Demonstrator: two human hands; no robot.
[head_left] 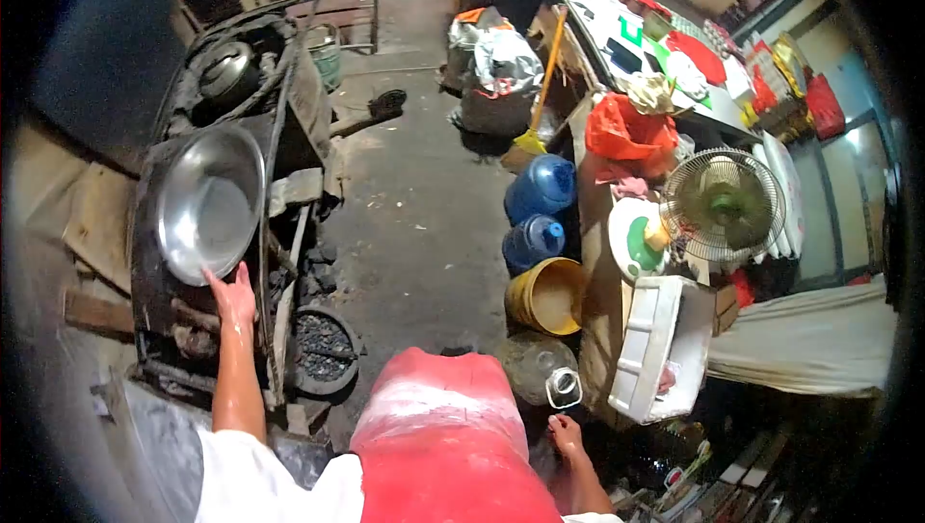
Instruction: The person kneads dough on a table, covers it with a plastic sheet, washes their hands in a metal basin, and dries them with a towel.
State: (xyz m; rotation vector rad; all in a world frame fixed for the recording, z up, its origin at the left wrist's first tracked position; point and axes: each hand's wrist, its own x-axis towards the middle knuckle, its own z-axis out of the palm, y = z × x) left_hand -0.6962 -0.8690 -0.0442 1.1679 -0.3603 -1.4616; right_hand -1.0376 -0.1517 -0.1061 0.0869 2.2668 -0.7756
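Note:
A wide, shiny metal basin [207,200] rests on the sooty stove counter at the left. My left hand [234,300] is at its near rim, fingers spread and touching or very close to the metal; the forearm looks wet. My right hand [567,434] hangs low beside my red apron [453,436], its fingers curled in. Whether anything is between them is hidden by shadow. Just beyond that hand lies a large clear plastic jug [540,369], its pale mouth facing me.
A blackened lidded pot [228,72] sits behind the basin. A bowl of charcoal [325,350] stands on the floor. To the right are a yellow bucket [547,297], blue water jugs [541,186], a white foam box [660,350], a fan [723,203] and a broom [549,80].

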